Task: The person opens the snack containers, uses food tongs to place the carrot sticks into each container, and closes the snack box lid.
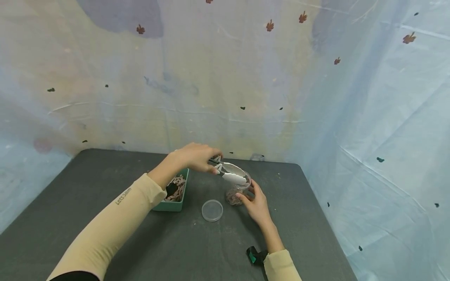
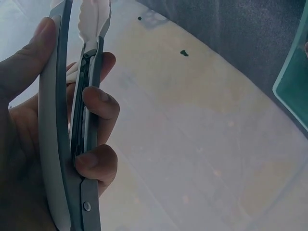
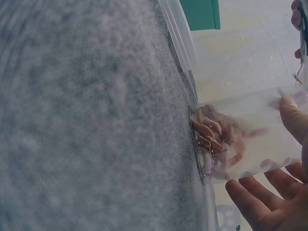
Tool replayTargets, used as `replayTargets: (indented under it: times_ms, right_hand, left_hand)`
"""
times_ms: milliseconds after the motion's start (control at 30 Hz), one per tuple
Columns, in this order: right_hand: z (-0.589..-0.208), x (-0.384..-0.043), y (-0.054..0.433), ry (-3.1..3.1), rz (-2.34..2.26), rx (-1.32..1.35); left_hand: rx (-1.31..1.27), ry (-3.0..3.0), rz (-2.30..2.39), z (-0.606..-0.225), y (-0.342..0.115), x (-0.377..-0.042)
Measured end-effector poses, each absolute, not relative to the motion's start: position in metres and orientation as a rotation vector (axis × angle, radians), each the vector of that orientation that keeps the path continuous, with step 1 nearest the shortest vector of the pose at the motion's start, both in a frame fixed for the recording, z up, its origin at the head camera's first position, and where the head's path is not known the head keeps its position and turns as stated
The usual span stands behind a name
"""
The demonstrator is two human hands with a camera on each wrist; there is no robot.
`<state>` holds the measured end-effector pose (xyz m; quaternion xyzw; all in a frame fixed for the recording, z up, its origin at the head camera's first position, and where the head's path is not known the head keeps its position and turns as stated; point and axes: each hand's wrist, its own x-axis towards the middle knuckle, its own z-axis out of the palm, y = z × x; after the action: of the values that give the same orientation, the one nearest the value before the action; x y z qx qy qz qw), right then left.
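Two hands at work, and we find the left hand (image 1: 198,156) wrapped around one pair of tongs (image 1: 234,178), thumb along one grey handle, fingers curled over the other. Beyond those fingertips, the two white scalloped heads reach the mouth of one clear jar (image 3: 260,139); whether they pinch anything, we can't tell!

Over to the right hand (image 1: 258,205): its fingers hold that jar, thumb on one side, fingertips on the other, the base on the grey table (image 1: 175,249) below them. Inside, under the fingers, we spot a tangle of pinkish-brown strips (image 3: 216,137), too knotted for us to count.

One clear round lid (image 1: 212,210) lies flat, near the right thumb on its left side. One green container (image 1: 168,207) sits below and left of the left fingers, partly behind the forearm, and we see more strips (image 1: 179,187) piled in it.

Two cream sleeves, and here's our writing: the left sleeve (image 1: 112,218) reads "Lets Slim" in dark letters, back up the arm from the fingers. We read no label on jar or tongs. Far behind the fingertips, we count six reddish-brown leaf marks on the pale sheet (image 1: 211,78).
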<state>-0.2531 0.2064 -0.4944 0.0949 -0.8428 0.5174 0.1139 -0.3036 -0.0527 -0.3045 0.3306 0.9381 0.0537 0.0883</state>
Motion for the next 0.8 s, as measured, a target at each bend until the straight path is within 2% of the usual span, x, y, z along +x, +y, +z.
replayTargets:
  times_ms: [800]
  right_hand:
    - [-0.5,-0.253,0.205,-2.475,1.508,0.261]
  left_hand:
    - [0.964,2.862,0.304,-0.299,-0.084,-0.292]
